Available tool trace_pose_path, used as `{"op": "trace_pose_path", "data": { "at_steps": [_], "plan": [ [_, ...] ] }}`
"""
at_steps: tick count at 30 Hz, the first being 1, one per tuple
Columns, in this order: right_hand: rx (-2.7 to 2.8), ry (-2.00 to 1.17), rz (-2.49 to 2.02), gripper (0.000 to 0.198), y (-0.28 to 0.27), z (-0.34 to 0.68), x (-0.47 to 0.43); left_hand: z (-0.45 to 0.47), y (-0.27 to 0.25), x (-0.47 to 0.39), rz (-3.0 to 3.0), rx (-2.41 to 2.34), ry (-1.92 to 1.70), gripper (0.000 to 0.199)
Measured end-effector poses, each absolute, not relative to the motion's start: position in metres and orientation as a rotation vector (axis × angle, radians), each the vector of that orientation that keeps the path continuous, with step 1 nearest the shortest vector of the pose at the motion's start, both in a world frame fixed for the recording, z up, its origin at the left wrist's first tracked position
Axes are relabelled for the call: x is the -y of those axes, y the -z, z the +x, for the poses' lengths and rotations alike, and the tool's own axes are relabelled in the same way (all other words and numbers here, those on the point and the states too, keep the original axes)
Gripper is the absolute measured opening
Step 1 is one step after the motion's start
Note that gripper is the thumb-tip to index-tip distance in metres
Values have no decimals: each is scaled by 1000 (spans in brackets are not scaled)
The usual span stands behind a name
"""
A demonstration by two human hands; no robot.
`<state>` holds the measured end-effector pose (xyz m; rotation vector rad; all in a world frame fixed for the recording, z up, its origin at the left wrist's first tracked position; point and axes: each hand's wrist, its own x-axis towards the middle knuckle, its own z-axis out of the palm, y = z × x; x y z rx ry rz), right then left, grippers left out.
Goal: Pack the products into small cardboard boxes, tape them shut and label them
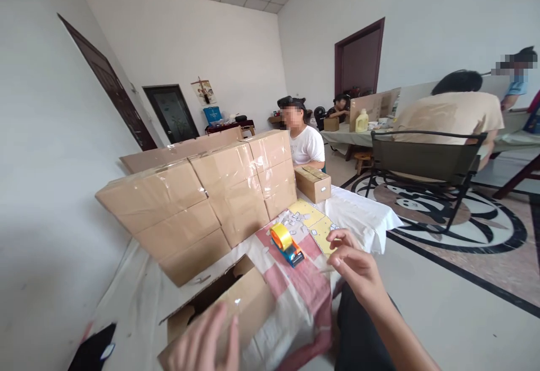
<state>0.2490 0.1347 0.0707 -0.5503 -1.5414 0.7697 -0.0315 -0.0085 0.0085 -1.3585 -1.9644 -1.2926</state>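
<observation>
My left hand (pixel 206 343) is at the bottom of the view, slightly blurred, its fingers spread in front of the near side of a cardboard box (pixel 247 303). The box's top gapes and its inside is dark; I cannot tell whether the hand touches it. My right hand (pixel 356 267) is raised over the table's right edge, fingers bent with a gap between thumb and forefinger, and nothing clear is held. Between the hands and farther off, a blue and orange tape dispenser (pixel 291 253) with a roll of yellow tape (pixel 280 237) rests on the pink and white cloth (pixel 312 286).
A wall of taped cardboard boxes (pixel 219 191) stands along the table's far left. Small white pieces (pixel 297 222) lie scattered by a yellow sheet (pixel 310 211). A long closed carton (pixel 314 184) sits beyond, near a seated person (pixel 306 143). Other people sit at the right-hand table.
</observation>
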Motion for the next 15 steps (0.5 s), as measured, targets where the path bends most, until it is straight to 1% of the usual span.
{"op": "trace_pose_path", "data": {
  "at_steps": [1,3,4,5,8,9,11,14,15],
  "plan": [
    [1576,-783,-582,26,-67,250,-127,-46,-26,10,-1276,1945,1170,44],
    [1660,-826,-622,28,-64,250,-109,-72,-51,8,-1302,2013,933,67],
    [1699,-849,-626,28,-65,249,-102,-82,-57,6,-1353,2059,841,72],
    [1734,-869,-617,28,-68,247,-95,-90,-59,3,-1426,2104,776,69],
    [1804,-912,-548,25,-85,238,-83,-104,-46,1,-1730,2215,676,49],
    [1812,-932,-517,24,-92,234,-82,-106,-39,2,-1826,2223,649,46],
    [1807,-1004,-456,24,-105,224,-81,-106,-27,8,-1954,2199,591,52],
    [1778,-1168,-355,30,-118,196,-86,-105,-20,15,-2002,2161,560,75],
    [1765,-1226,-323,32,-120,182,-89,-105,-19,17,-2002,2165,569,79]
  ]
}}
